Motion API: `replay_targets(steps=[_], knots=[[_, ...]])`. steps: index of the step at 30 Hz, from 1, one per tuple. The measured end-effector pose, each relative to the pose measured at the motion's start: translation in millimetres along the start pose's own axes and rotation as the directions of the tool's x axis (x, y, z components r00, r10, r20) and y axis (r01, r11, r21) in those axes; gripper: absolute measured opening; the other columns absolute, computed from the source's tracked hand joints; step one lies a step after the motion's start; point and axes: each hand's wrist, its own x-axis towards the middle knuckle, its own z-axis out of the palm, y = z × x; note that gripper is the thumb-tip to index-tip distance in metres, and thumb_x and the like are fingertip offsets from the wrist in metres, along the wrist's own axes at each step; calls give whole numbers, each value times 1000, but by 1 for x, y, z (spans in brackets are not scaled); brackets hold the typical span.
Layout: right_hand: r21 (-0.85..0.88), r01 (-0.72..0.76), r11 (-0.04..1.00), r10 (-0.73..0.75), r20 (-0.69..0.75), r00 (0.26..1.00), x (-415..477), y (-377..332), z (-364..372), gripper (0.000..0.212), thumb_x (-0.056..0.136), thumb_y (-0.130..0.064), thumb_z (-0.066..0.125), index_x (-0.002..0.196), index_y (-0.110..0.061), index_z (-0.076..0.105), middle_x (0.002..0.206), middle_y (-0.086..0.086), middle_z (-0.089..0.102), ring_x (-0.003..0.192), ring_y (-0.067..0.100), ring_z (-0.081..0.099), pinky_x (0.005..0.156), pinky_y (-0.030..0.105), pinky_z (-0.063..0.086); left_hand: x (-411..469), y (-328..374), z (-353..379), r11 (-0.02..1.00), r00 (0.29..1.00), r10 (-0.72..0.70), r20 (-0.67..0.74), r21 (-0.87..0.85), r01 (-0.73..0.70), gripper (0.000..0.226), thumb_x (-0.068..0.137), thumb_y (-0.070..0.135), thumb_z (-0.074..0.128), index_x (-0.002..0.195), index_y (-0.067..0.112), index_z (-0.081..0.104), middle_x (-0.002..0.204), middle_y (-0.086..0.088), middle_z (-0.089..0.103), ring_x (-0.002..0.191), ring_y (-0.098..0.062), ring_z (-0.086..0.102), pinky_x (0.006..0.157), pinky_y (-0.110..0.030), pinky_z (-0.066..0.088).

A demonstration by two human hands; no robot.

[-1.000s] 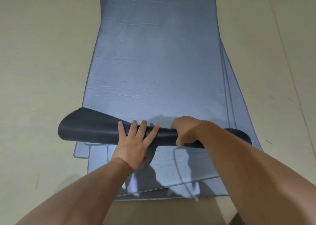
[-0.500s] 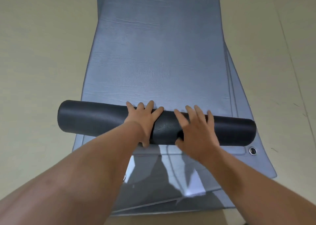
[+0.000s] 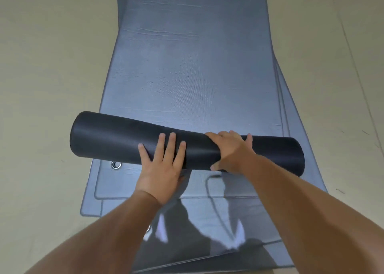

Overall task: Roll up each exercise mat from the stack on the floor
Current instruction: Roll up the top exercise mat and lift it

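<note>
A stack of grey-blue exercise mats (image 3: 91, 201) lies on the floor, running away from me. The near end of the top mat (image 3: 193, 76) is wound into a dark roll (image 3: 112, 140) lying across the stack, thicker at its left end. My left hand (image 3: 164, 167) presses flat on the near side of the roll with its fingers spread. My right hand (image 3: 232, 151) wraps over the roll's middle, fingers over the top and thumb on the near side.
Beige floor (image 3: 41, 86) surrounds the stack on both sides. A metal eyelet (image 3: 116, 164) shows in the corner of the mat just below the roll's left end. The lower mats fan out slightly to the right.
The roll has been pushed farther along the mat and has grown thicker. My left hand has slid back to its near side, and my right hand now wraps over it.
</note>
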Motion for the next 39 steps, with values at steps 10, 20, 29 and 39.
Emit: replay_targets(steps=[10, 20, 29, 39], knots=[[-98, 15, 995, -43, -281, 959, -23, -11, 13, 122, 78, -58, 82, 163, -44, -4, 173, 9, 4, 160, 36, -1, 122, 70, 1, 52, -6, -29, 993, 957, -69, 280, -76, 93, 83, 103, 55, 39, 161, 12, -3, 168, -19, 0, 154, -43, -3, 108, -80, 16], [-197, -47, 979, 5, -206, 979, -7, -15, -7, 105, 92, -11, 63, 159, -52, -6, 139, 8, 48, 130, 32, 45, 117, 64, 27, 69, -26, -47, 951, 961, -50, 273, -281, 130, 84, 93, 62, 56, 159, 26, 18, 162, -6, 24, 153, -30, 11, 112, -77, 8], [-142, 105, 984, -119, -92, 989, -36, -16, -32, 83, 94, -12, 58, 158, -48, 20, 116, 2, 62, 105, 30, 60, 97, 49, 50, 5, 0, -50, 976, 998, 36, 53, -216, -24, 88, 92, 69, 40, 162, 28, 5, 170, -8, 5, 155, -33, 2, 118, -70, 4], [134, 173, 976, -212, 376, 902, -66, 0, -27, 87, 79, -19, 82, 150, -44, 39, 128, -7, 60, 110, 20, 57, 93, 39, 48, -49, 50, -34, 920, 977, -186, 101, -331, 209, 73, 96, 56, -1, 161, 28, 20, 169, 1, 15, 156, -28, 3, 121, -64, -2]])
